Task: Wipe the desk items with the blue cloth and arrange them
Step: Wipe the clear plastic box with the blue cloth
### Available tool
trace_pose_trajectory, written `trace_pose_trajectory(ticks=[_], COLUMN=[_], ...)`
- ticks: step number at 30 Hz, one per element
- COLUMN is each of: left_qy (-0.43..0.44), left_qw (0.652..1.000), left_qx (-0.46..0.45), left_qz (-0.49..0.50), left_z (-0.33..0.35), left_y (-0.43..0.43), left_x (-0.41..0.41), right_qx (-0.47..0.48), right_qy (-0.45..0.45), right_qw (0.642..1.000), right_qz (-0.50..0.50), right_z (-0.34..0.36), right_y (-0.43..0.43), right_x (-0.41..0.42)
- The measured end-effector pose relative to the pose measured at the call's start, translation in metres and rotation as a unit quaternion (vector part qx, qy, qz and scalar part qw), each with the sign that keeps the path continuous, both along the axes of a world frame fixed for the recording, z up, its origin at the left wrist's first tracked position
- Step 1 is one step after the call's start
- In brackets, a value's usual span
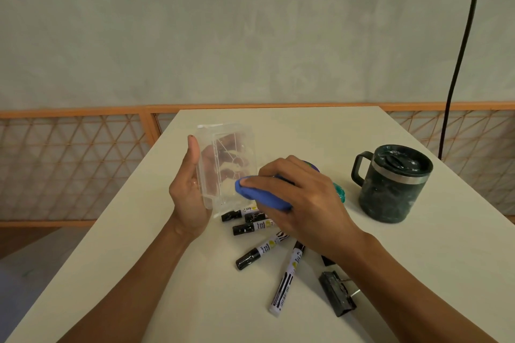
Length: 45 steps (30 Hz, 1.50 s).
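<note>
Steadying the clear container [225, 159] above the desk [306, 125], the left hand [189, 189] wraps fingers behind it, thumb straight, so the right hand [303, 198], fingers bunching the blue cloth [259, 198], can rub its side.

Your right hand [301, 198] hides most of the blue cloth [264, 199] and teal thing [340, 192], plus parts of some markers [252, 227]. Fingers of your left hand [189, 192] only show through the clear box [223, 131].

- mug [390, 184]: dark green, lidded, upright
- clear box [220, 133]: transparent, upright, raised, well left of the mug
- blue cloth [267, 199]: bunched wad pressed against the clear box, left of the mug
- markers [262, 249]: five, black with white labels, scattered flat front-left of the mug
</note>
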<state>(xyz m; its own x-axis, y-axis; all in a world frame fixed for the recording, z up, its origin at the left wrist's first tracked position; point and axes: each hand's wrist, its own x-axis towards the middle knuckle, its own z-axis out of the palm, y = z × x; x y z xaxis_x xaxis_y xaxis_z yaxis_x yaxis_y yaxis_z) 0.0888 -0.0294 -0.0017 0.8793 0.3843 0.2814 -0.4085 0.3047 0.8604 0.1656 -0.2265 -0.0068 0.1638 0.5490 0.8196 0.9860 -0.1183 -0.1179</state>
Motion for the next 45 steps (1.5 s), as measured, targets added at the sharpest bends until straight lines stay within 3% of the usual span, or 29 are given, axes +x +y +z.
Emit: trace_pose_trajectory(ticks=[5,12,22,26,30,37,45], left_qy=[-0.011,-0.021,-0.057,-0.070,-0.078,-0.074,-0.089], left_qw=[1.000,0.999,0.995,0.993,0.993,0.989,0.985], left_qx=[-0.002,-0.005,-0.015,-0.024,-0.010,0.042,0.075], left_qz=[0.025,0.031,0.075,0.091,0.092,0.123,0.130], left_z=[0.003,0.006,0.011,0.010,0.011,0.013,0.009], left_y=[-0.001,0.003,-0.011,-0.010,-0.012,-0.016,-0.014], left_x=[-0.002,0.000,-0.004,-0.004,-0.004,-0.006,-0.006], right_qx=[-0.044,-0.039,-0.041,-0.047,-0.069,-0.137,-0.145], right_qy=[-0.012,-0.016,0.018,0.018,0.040,0.062,0.068], right_qw=[0.998,0.999,0.999,0.999,0.996,0.988,0.987], right_qz=[0.042,-0.015,0.028,-0.001,-0.026,0.018,0.017], right_z=[-0.002,-0.001,0.000,0.001,0.005,0.011,0.012], right_y=[0.001,-0.008,0.003,-0.001,-0.007,-0.007,-0.008], right_x=[-0.007,0.014,-0.010,-0.003,0.001,-0.010,-0.009])
